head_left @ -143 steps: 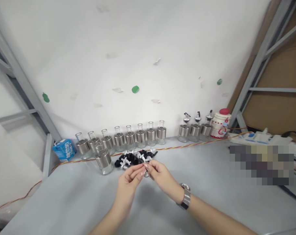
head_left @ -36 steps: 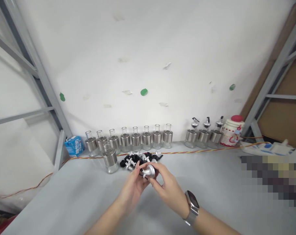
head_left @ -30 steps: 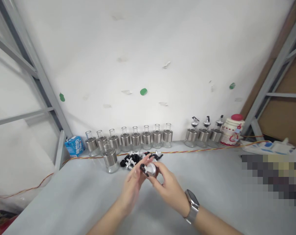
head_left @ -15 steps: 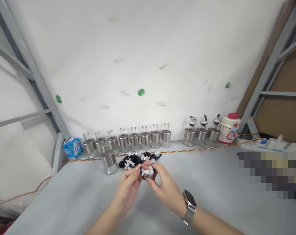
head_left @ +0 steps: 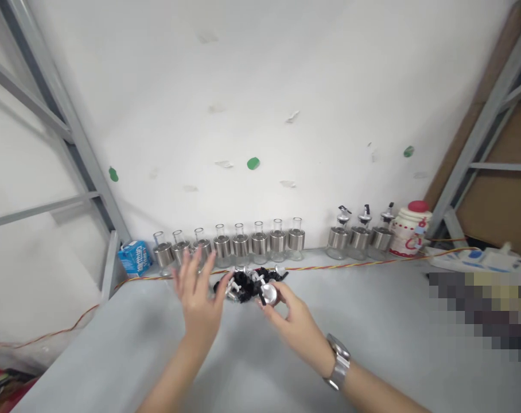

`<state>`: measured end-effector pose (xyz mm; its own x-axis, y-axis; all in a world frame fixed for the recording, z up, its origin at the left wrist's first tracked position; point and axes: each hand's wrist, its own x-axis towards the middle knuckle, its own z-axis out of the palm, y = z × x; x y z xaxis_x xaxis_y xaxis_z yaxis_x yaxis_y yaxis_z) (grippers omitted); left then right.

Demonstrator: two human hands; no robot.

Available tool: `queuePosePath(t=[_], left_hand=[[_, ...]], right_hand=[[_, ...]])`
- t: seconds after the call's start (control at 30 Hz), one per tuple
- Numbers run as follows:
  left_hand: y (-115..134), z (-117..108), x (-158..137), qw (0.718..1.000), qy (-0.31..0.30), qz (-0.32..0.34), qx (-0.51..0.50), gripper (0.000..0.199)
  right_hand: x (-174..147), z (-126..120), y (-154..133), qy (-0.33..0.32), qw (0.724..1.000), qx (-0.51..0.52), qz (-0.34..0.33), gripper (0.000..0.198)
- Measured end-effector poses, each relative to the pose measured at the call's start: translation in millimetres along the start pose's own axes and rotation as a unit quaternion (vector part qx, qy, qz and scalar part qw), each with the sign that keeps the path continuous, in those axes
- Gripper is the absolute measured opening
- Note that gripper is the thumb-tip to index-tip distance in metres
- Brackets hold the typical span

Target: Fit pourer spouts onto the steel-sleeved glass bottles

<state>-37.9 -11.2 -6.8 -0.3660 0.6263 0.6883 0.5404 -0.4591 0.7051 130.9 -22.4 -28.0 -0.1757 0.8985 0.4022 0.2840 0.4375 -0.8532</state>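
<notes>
Right hand (head_left: 298, 322) pinching the pourer (head_left: 269, 294) by its silver rim, at the near right edge of the pile (head_left: 244, 285) on the worktop (head_left: 372, 321). Left hand (head_left: 199, 304) spread, blurred; can't tell if it touches anything. Pourer looks light, stiff; smooth metal likely slick, black flap (head_left: 262, 296) probably the weak bit. Grip the rim, thumb opposite fingers.
</notes>
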Motion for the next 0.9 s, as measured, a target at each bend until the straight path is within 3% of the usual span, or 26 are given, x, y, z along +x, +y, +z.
queuePosePath(t=[0.07,0.13,0.2,0.33,0.47,0.6,0.67,0.73,0.83,0.9], left_hand=[[-17.7,-1.2,11.5,0.989,0.098,-0.010,0.108,0.069],[-39.0,-0.3,20.0,0.978,0.126,-0.068,0.149,0.086],[-59.2,1.7,24.5,0.974,0.114,-0.138,0.141,0.087],[-82.6,5.5,24.5,0.969,0.085,-0.232,0.023,0.068],[-77.8,4.8,22.3,0.966,0.087,-0.243,-0.006,0.059],[-49.2,0.5,19.7,0.970,0.135,-0.196,-0.054,0.057],[-30.8,1.0,14.2,0.979,0.095,-0.163,-0.081,0.053],[-14.0,4.8,3.6,0.979,-0.012,-0.169,-0.117,0.046],[4.0,14.3,-19.8,0.952,-0.188,-0.186,-0.155,0.041],[10.6,20.0,-35.9,0.941,-0.253,-0.161,-0.160,0.042]], right_hand=[[1.2,0.4,1.8,-0.006,0.997,0.069,0.038,0.027],[3.5,0.8,4.9,-0.012,0.988,0.134,0.070,0.032],[6.9,0.6,7.7,-0.011,0.980,0.180,0.087,0.034],[14.8,-4.0,8.5,-0.009,0.962,0.245,0.122,0.035],[20.6,-12.9,6.5,-0.005,0.940,0.309,0.143,0.034],[25.9,-22.9,7.5,0.027,0.911,0.387,0.142,0.033],[28.4,-26.9,8.8,0.033,0.893,0.427,0.138,0.029],[30.3,-29.6,10.1,0.035,0.882,0.451,0.131,0.026],[31.6,-32.0,9.8,0.034,0.882,0.457,0.111,0.024],[31.3,-33.1,6.6,0.029,0.888,0.451,0.087,0.022]])
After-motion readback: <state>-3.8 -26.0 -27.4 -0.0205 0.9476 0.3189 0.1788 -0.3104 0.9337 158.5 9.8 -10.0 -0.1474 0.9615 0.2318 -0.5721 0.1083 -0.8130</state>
